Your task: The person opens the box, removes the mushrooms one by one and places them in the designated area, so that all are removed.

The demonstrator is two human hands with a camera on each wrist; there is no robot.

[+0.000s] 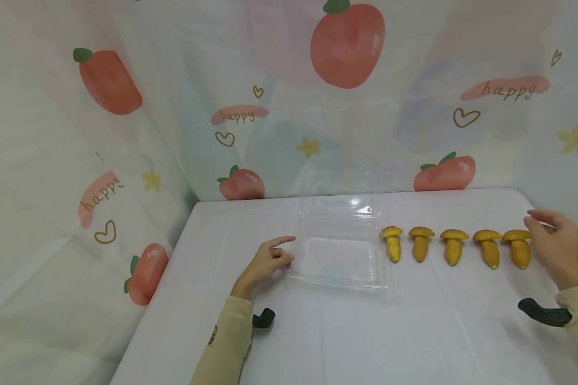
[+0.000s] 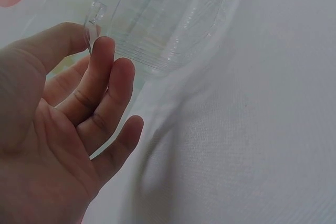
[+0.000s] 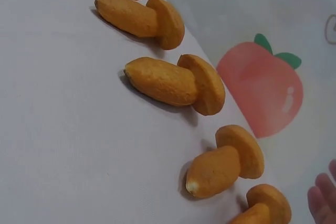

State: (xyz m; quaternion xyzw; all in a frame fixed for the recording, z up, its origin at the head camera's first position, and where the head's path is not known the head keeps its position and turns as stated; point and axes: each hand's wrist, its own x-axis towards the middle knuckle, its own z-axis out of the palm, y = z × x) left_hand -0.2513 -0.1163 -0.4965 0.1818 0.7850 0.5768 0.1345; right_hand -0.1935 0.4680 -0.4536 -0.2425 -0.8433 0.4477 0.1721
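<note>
A clear plastic clamshell box [image 1: 338, 282] lies on the white table, its lid raised at the back. At its left edge, my left hand [image 1: 265, 262] has its fingers loosely bent and its fingertips right at the plastic. In the left wrist view, the fingertips overlap the rim of the clear box [image 2: 157, 24]. Several yellow-brown toy-like mushrooms [image 1: 453, 251] lie in a row right of the box, caps away from me. My right hand [image 1: 556, 243] hovers beside the rightmost mushroom [image 1: 520, 254], fingers slightly bent and holding nothing. Mushrooms [image 3: 163, 82] fill the right wrist view.
A pale cloth printed with red fruit [image 1: 348, 48] hangs behind the table and on the left. The table [image 1: 366, 337] has a white cover, with its back edge close behind the box and mushrooms. Black straps [image 1: 544, 313] stick out near both sleeves.
</note>
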